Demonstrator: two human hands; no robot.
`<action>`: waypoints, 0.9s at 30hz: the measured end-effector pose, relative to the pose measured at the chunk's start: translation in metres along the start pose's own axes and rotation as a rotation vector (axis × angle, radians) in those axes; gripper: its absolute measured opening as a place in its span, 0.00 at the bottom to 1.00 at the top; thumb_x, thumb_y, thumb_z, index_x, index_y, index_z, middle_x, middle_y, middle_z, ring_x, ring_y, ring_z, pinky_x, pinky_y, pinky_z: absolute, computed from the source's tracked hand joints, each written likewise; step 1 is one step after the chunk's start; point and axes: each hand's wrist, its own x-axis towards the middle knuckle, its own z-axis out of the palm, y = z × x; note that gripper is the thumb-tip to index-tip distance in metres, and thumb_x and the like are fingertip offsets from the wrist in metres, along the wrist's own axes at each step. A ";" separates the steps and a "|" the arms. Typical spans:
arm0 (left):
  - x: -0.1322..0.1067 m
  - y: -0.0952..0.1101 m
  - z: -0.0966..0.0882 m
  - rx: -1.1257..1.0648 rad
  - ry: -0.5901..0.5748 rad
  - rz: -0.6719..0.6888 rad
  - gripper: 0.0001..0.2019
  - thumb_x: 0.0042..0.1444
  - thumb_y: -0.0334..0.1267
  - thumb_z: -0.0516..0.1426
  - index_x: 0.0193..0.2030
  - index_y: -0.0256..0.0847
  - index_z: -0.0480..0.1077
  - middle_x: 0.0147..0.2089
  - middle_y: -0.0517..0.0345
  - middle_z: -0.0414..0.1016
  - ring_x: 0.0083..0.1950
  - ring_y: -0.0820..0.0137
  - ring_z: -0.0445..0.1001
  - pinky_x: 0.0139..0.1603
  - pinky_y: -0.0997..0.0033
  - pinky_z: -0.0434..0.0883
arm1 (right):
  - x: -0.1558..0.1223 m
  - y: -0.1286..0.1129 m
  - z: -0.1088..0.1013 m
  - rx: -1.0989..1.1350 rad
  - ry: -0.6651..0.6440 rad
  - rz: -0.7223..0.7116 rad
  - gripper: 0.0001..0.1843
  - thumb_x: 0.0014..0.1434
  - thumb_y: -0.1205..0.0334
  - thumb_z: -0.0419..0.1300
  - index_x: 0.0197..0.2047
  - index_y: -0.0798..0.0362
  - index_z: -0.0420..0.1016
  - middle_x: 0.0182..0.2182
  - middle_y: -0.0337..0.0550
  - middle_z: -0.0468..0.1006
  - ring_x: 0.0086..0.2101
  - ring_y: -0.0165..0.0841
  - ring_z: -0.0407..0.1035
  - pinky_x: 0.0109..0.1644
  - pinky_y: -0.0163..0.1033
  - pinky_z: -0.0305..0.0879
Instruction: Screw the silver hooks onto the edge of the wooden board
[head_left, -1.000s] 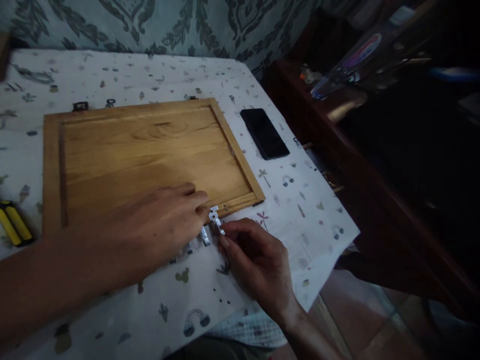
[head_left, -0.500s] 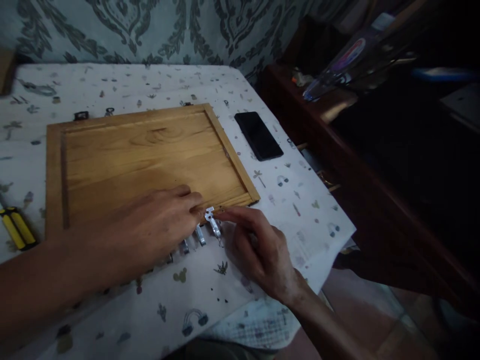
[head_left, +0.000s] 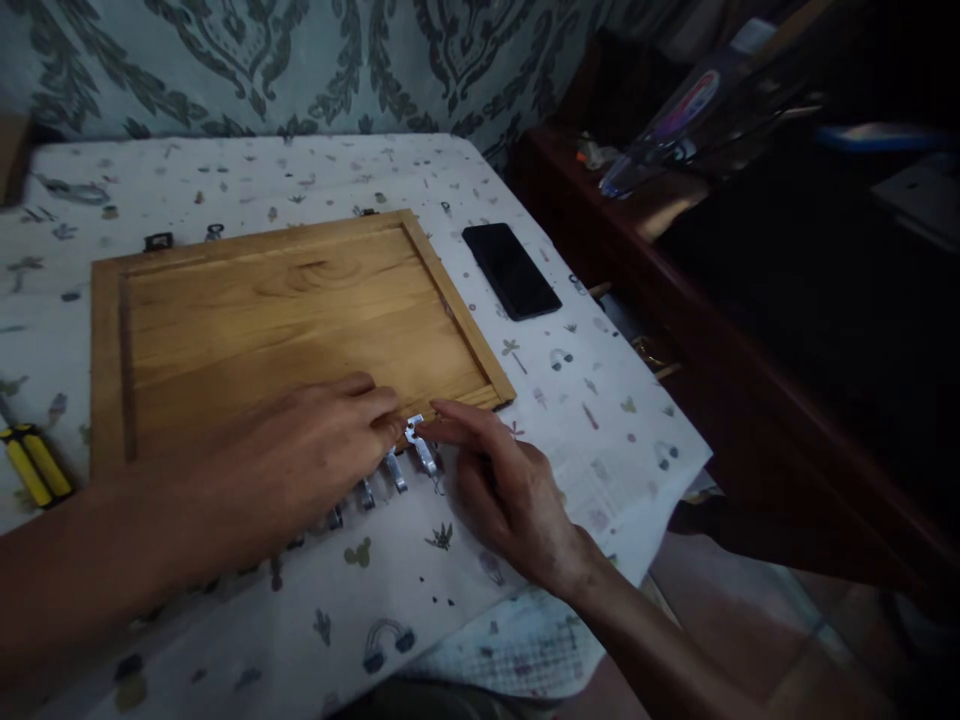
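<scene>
A wooden panel with a raised frame lies on the table. At its near edge, toward the right corner, sits a small silvery metal fitting with holes, its narrow arm hanging over the edge. My left hand rests over the near edge, fingers bent and drawn together just left of the fitting; what the fingertips hold, if anything, is hidden. My right hand reaches in from the right, fingertips touching the fitting, the other fingers curled below. More shiny metal pieces line up beside it, partly under my left hand.
A black phone lies right of the panel. At the left edge is a yellow-and-black handled tool. Dark clips show at the panel's far edge. A plastic bottle leans on the dark red furniture at right.
The right fingertips have shifted slightly on the fitting, with one now raised above it and another against its side. My left hand stays at nearly the same place. The view has moved slightly.
</scene>
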 end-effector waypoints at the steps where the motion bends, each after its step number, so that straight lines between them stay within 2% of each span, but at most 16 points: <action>1: 0.001 0.001 -0.001 0.001 -0.015 -0.003 0.14 0.59 0.31 0.57 0.52 0.43 0.73 0.56 0.53 0.77 0.55 0.64 0.75 0.56 0.64 0.72 | 0.000 0.000 0.000 0.005 0.001 0.000 0.29 0.67 0.76 0.48 0.68 0.47 0.60 0.50 0.43 0.85 0.47 0.34 0.81 0.51 0.43 0.81; 3: 0.003 0.003 -0.004 0.015 -0.022 -0.001 0.13 0.60 0.30 0.57 0.51 0.41 0.74 0.54 0.52 0.77 0.54 0.63 0.75 0.54 0.65 0.72 | 0.001 0.001 0.001 0.014 0.004 -0.002 0.30 0.66 0.76 0.48 0.68 0.46 0.60 0.50 0.42 0.85 0.48 0.34 0.81 0.51 0.44 0.81; 6: 0.005 0.005 -0.007 0.056 -0.038 0.015 0.14 0.64 0.27 0.51 0.49 0.39 0.75 0.52 0.51 0.78 0.51 0.65 0.76 0.50 0.66 0.72 | 0.002 0.003 0.002 0.028 0.019 -0.009 0.30 0.66 0.77 0.49 0.68 0.46 0.61 0.50 0.41 0.85 0.47 0.33 0.81 0.50 0.43 0.81; 10: 0.003 0.003 -0.008 0.089 -0.006 0.023 0.16 0.68 0.26 0.47 0.51 0.39 0.74 0.53 0.52 0.76 0.54 0.65 0.74 0.53 0.65 0.70 | -0.005 -0.004 -0.003 0.037 0.115 -0.013 0.27 0.65 0.77 0.51 0.62 0.44 0.67 0.49 0.40 0.85 0.47 0.33 0.81 0.50 0.41 0.81; 13: 0.005 0.003 -0.014 0.069 -0.086 0.032 0.14 0.71 0.29 0.47 0.45 0.39 0.74 0.46 0.54 0.75 0.49 0.65 0.72 0.50 0.65 0.68 | -0.017 -0.022 -0.002 -0.025 0.148 -0.093 0.26 0.63 0.77 0.56 0.59 0.43 0.72 0.47 0.42 0.85 0.46 0.36 0.81 0.49 0.41 0.80; 14: 0.007 0.003 -0.017 0.073 -0.119 0.039 0.14 0.72 0.31 0.47 0.45 0.38 0.74 0.47 0.53 0.74 0.51 0.64 0.71 0.51 0.64 0.68 | -0.019 -0.030 0.002 -0.007 0.113 -0.188 0.26 0.62 0.76 0.58 0.59 0.44 0.72 0.45 0.42 0.86 0.44 0.36 0.82 0.47 0.40 0.80; 15: 0.009 0.003 -0.021 0.070 -0.151 0.067 0.13 0.72 0.31 0.47 0.45 0.36 0.74 0.49 0.50 0.74 0.52 0.63 0.71 0.53 0.63 0.67 | -0.020 -0.039 0.009 0.031 0.052 -0.275 0.25 0.61 0.75 0.58 0.59 0.46 0.72 0.44 0.43 0.86 0.43 0.36 0.82 0.46 0.40 0.80; 18: 0.017 0.006 -0.032 0.109 -0.201 0.014 0.15 0.70 0.26 0.45 0.40 0.36 0.73 0.46 0.50 0.75 0.45 0.65 0.71 0.44 0.64 0.65 | -0.014 -0.071 0.044 0.076 -0.255 -0.446 0.14 0.63 0.69 0.61 0.52 0.54 0.76 0.46 0.50 0.85 0.42 0.39 0.81 0.46 0.42 0.80; 20: 0.022 0.008 -0.037 0.113 -0.259 -0.042 0.15 0.68 0.26 0.46 0.38 0.36 0.73 0.43 0.49 0.76 0.43 0.65 0.71 0.41 0.64 0.64 | -0.003 -0.096 0.076 0.007 -0.361 -0.567 0.14 0.63 0.71 0.60 0.51 0.60 0.76 0.50 0.55 0.83 0.40 0.41 0.79 0.43 0.44 0.80; 21: 0.024 0.009 -0.039 0.103 -0.286 -0.076 0.14 0.67 0.25 0.47 0.37 0.36 0.74 0.42 0.48 0.76 0.41 0.65 0.71 0.40 0.64 0.64 | 0.004 -0.108 0.092 -0.050 -0.456 -0.612 0.17 0.63 0.71 0.60 0.55 0.63 0.75 0.54 0.57 0.81 0.44 0.42 0.78 0.46 0.45 0.80; 23: 0.027 0.011 -0.042 0.083 -0.330 -0.129 0.11 0.62 0.24 0.51 0.35 0.35 0.74 0.39 0.48 0.76 0.38 0.66 0.71 0.37 0.65 0.63 | 0.016 -0.130 0.122 -0.160 -0.480 -0.670 0.21 0.59 0.74 0.63 0.56 0.69 0.74 0.58 0.67 0.77 0.47 0.44 0.77 0.49 0.46 0.78; 25: 0.029 0.011 -0.043 0.082 -0.354 -0.146 0.09 0.57 0.23 0.54 0.33 0.35 0.74 0.36 0.49 0.77 0.35 0.68 0.70 0.36 0.67 0.63 | 0.025 -0.146 0.147 -0.269 -0.490 -0.718 0.26 0.55 0.72 0.66 0.56 0.76 0.73 0.59 0.77 0.73 0.48 0.50 0.76 0.49 0.52 0.78; 27: 0.031 0.009 -0.043 0.098 -0.366 -0.150 0.07 0.53 0.23 0.56 0.33 0.35 0.74 0.34 0.51 0.76 0.34 0.69 0.69 0.36 0.67 0.64 | 0.032 -0.156 0.167 -0.329 -0.502 -0.736 0.26 0.57 0.69 0.66 0.56 0.76 0.73 0.59 0.80 0.72 0.52 0.54 0.75 0.54 0.55 0.75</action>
